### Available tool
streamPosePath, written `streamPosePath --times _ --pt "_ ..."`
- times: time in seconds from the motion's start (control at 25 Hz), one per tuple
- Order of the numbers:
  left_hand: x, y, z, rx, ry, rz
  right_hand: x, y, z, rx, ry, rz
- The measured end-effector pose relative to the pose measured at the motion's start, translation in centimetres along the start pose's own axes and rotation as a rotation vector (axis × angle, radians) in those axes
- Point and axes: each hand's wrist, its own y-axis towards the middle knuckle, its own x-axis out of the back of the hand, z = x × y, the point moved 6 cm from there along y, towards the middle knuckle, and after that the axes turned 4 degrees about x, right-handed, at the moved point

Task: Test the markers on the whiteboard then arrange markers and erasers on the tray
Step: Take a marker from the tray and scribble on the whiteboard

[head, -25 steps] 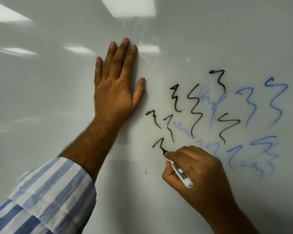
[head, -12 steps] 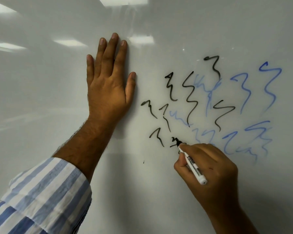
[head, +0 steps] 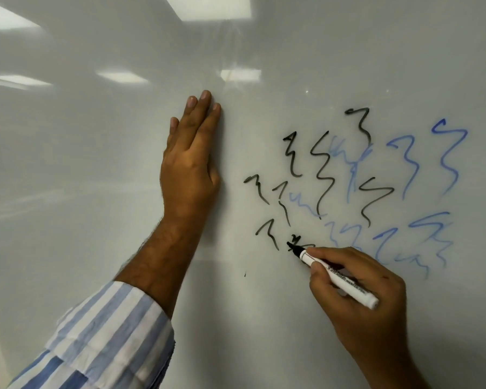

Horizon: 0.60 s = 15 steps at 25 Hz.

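A person faces a whiteboard (head: 96,164). The left hand (head: 190,167) lies flat against the board, fingers straight and together, apparently to steady the body. The right hand (head: 359,287) holds a black marker (head: 335,275), fingers curled round its white barrel like a pen, the tip touching the board amid black squiggles (head: 323,175). Fainter blue squiggles (head: 446,161) lie toward the board's right side. Testing seems under way; no tray or erasers are visible.

One whiteboard (head: 96,164) up, one marker (head: 337,276) in play, two hands (head: 190,167) on show, one striped sleeve (head: 101,338). Black squiggles (head: 323,175) number about eight; the blue squiggles (head: 449,155) overlap, no firm count.
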Motion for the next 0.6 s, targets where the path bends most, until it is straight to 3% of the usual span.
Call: streamPosePath --times 0.12,0.28,0.6 --pt "0.9 -1.2 0.8 0.028 -0.148 -0.051 -0.3 -0.3 -0.6 -0.226 0.172 0.005" --pt "2.7 -3.5 0.8 0.128 -0.275 -0.074 -1.0 -0.6 0.1 -0.391 0.360 -0.005" --pt "4.8 -12.2 -1.7 0.769 -0.913 0.157 -2.6 -1.8 3.5 -0.490 0.450 0.010"
